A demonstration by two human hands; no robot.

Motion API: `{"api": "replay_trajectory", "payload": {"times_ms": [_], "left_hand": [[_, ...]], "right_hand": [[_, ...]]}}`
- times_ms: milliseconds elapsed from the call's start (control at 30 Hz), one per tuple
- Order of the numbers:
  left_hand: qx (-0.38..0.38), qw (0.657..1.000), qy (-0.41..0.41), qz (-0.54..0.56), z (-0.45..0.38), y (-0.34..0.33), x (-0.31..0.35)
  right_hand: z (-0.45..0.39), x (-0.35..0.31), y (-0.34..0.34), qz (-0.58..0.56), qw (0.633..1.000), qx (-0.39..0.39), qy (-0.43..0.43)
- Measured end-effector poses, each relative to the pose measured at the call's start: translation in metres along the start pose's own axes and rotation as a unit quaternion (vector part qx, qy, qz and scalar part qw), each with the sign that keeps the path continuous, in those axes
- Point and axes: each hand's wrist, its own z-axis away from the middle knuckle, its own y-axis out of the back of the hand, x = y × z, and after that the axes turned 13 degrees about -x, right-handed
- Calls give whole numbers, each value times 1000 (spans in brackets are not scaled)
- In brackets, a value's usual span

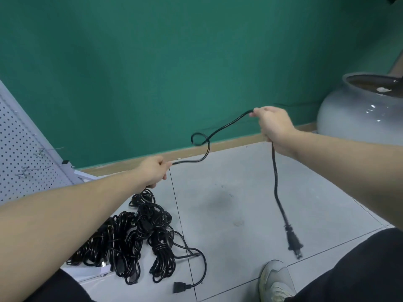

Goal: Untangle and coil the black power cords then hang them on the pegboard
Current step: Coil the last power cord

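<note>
- One black cord (224, 125) is held up in the air between both hands, running from lower left to upper right, with a small closed loop (199, 139) about midway along that stretch.
- The left hand (152, 171) is curled into a fist around the cord's lower-left part; below it the cord drops toward the pile on the floor.
- The right hand (273, 127) is higher and further right, fingers closed round the cord, thumb and forefinger pinching it where it enters the hand.
- From under the right hand the cord's free end hangs almost straight down, leaning slightly right, and ends in a two-pin plug (294, 241) with its pins pointing down toward the floor.
- A pile of tangled black cords (139, 238) lies on the floor under the left forearm, several of them in bundles; one loose strand curls out to a socket end (180, 287) lying flat, just beside the pile.
- A white pegboard (19, 149) leans at the left with wire hooks (46, 151) sticking out of it, well apart from the held cord.
- A large grey pot (359, 114) stands at the right by the wall; inside it is something dark, with a pale scrap on top, but I cannot tell what it is.
- The floor (229, 192) is pale grey tile with dark scuffs, and the wall (174, 51) behind is green above a tan skirting strip.
- A grey shoe (275, 280) and dark trouser legs show at the bottom edge.
</note>
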Motion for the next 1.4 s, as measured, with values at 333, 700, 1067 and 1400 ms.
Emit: {"api": "replay_trajectory", "payload": {"times_ms": [333,700,1067,1400], "left_hand": [[-83,995,-33,-45,6,-12,14],[-1,940,-336,54,17,-31,76],[-134,970,-202,27,22,8,34],[-135,947,-251,151,45,-42,82]], "right_hand": [[9,6,-1,38,967,-249,48],[26,-9,-20,106,947,-292,82],[17,-5,13,-84,970,-227,-11],[34,-34,-58,-59,969,-217,106]]}}
